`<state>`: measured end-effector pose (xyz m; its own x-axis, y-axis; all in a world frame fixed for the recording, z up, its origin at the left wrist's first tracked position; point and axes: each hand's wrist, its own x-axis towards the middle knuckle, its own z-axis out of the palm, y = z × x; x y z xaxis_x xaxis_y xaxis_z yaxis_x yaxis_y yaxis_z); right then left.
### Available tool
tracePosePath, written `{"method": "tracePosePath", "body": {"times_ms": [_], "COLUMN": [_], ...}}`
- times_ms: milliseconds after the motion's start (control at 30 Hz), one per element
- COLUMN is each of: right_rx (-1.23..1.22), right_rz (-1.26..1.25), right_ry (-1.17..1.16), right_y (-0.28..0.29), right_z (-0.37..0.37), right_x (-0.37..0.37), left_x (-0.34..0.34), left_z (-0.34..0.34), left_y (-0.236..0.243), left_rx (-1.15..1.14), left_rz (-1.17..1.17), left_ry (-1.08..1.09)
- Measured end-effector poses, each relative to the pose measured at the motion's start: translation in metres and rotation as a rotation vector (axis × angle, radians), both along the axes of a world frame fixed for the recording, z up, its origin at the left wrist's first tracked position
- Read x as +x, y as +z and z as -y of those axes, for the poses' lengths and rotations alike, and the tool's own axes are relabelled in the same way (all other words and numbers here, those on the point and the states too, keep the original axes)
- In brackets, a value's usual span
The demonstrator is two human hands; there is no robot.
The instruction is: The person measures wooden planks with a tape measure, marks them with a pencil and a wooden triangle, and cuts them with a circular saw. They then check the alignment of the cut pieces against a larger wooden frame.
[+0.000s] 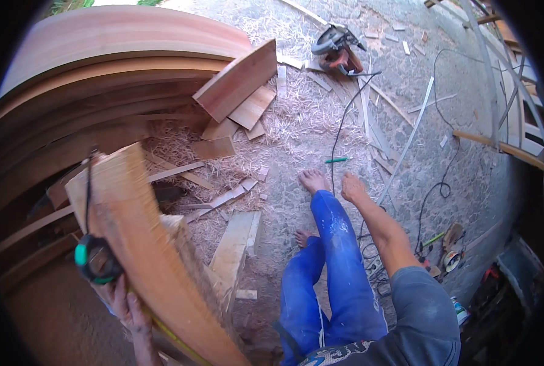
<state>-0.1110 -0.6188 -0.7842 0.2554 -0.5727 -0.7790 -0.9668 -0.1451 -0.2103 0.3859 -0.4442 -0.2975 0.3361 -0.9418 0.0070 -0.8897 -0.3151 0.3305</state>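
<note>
While the left hand (133, 310) is raised beside the edge of a thick wooden plank (131, 226) in the head view, its fingers, slightly bent and close together, reach the lower end of a black and green tape measure (97, 261); whether they clamp it or only touch it, I cannot tell. The tape measure lies against the plank's left side, and a yellow strip runs along the plank near the wrist. The right hand (353, 188) is stretched down toward the floor (400, 97), just beside a bare foot (313, 181). Its fingers look curled, their tips unclear, so any grip cannot be told. Just beyond them, apart, a green pen-like stick (336, 160) lies near a black cable (340, 125).
</note>
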Motion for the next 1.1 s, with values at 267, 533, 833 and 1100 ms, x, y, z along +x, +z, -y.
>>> {"method": "tracePosePath", "body": {"times_ms": [267, 533, 833, 1100], "right_rx": [-0.340, 0.053, 0.027, 0.206], "right_rz": [-0.106, -0.103, 0.581, 0.998], "right_ry": [0.172, -0.051, -0.448, -0.268], "right_y": [-0.167, -0.111, 0.177, 0.455], "right_z": [0.003, -0.031, -0.039, 0.046], "right_x": [-0.019, -0.030, -0.008, 0.144], "left_x": [-0.006, -0.017, 0.008, 0.015], "left_z": [-0.011, 0.019, 0.022, 0.032], "left_y": [-0.001, 0.000, 0.014, 0.017], "left_rx": [-0.020, 0.018, -0.051, 0.046], "left_rz": [0.024, 0.082, -0.197, -0.294], "left_ry": [0.175, 0.001, -0.194, -0.210]}}
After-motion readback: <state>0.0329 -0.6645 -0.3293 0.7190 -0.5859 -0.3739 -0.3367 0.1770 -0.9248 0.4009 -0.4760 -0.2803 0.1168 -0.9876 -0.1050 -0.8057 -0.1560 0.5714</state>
